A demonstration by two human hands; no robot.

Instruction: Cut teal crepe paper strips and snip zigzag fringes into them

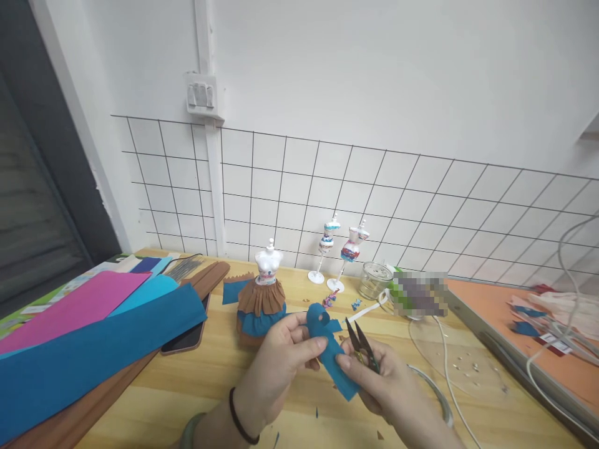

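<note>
Wooden worktop (187, 386) against gridded white wall (374, 81): blue fabric strip (337, 368) held up between both hands.
Strip is pinched in the left hand (287, 346) grip just below its curled upper end, thumb on top; lower part is touched by the right hand (377, 374) thumb, free end left hanging past it. Scissors (372, 357) are grasped in the right grip too, blades parted, pointed up beside the strip. Skirted mannequin (262, 296) is seen behind the left hand.
</note>
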